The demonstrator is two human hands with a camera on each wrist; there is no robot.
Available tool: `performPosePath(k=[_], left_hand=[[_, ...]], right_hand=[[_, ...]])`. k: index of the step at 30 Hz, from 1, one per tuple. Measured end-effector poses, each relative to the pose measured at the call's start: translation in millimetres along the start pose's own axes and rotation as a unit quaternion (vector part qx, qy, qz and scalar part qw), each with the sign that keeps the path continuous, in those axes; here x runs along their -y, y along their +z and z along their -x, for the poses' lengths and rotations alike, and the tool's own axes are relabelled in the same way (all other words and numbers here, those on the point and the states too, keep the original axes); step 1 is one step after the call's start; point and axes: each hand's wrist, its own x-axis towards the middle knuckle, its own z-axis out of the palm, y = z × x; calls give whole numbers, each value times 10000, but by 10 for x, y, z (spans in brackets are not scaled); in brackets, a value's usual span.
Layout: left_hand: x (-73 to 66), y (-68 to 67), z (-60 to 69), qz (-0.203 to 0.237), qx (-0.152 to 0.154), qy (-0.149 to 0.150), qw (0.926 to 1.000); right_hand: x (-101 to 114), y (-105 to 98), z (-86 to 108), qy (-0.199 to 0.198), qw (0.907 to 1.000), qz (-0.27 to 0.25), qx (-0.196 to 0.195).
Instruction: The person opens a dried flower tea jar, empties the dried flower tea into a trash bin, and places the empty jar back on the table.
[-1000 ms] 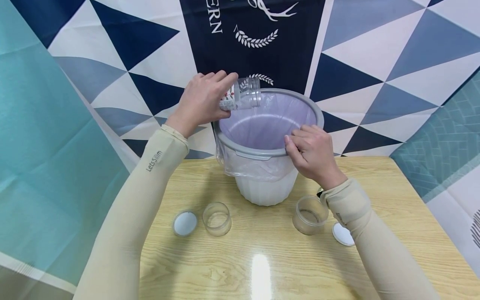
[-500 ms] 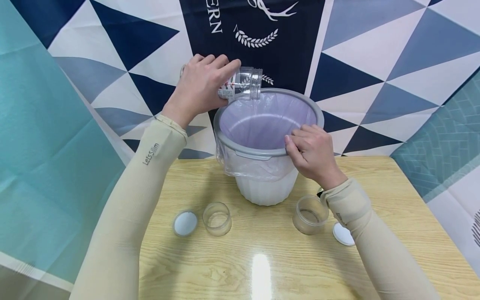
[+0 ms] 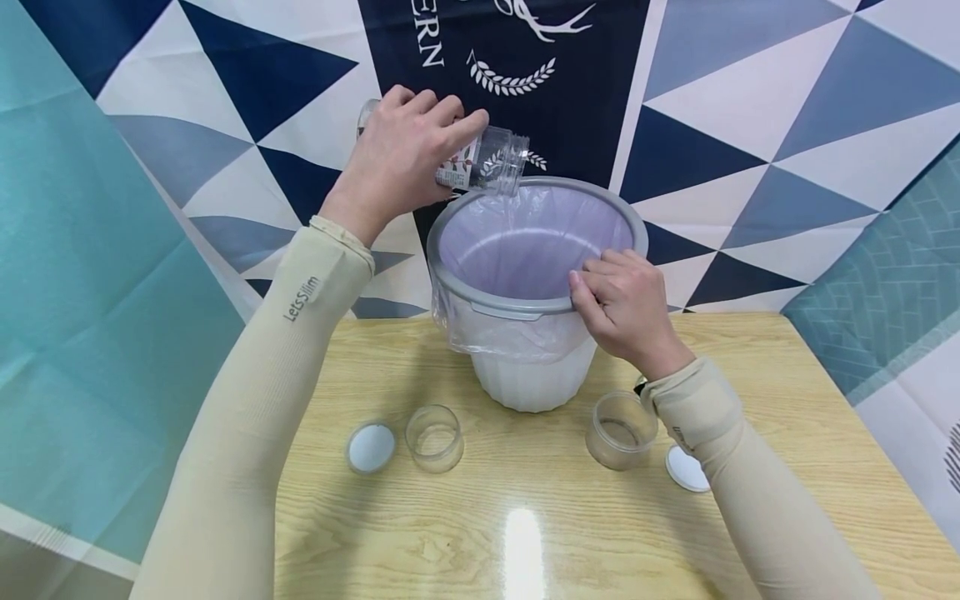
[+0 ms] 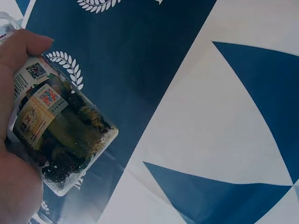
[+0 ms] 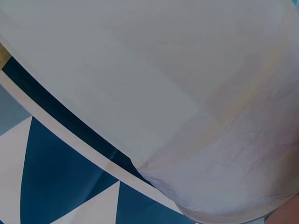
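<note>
My left hand (image 3: 408, 158) grips a clear jar (image 3: 495, 162) with a printed label, its threaded mouth tipped down to the right over the bin's back left rim. In the left wrist view, dark green and yellowish contents lie inside the jar (image 4: 70, 135) towards its base. The white bin (image 3: 536, 379) has a grey rim and stands on the table, lined with a thin purplish bag (image 3: 540, 250). With fingers curled over the rim's front right side, my right hand (image 3: 626, 312) holds the bin. The right wrist view shows mostly the bin's pale wall (image 5: 117, 93).
On the wooden table (image 3: 450, 533), a clear round cup (image 3: 435, 462) stands beside a white lid (image 3: 371, 447) at left. Another clear cup (image 3: 618, 457) and a white lid (image 3: 686, 468) are at right, near my forearm. A patterned cloth (image 3: 720, 167) hangs behind the bin.
My left hand has risen with the jar. The jar's mouth has tilted further down, with its base raised. The right hand and bin have stayed put.
</note>
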Motion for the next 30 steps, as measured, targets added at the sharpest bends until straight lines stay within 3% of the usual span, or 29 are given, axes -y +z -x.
performPosePath(k=[30], left_hand=[[2,-9,-9,-651,-87,415,9970]], right_hand=[[-4,2,0,3,10000,-9,-25]])
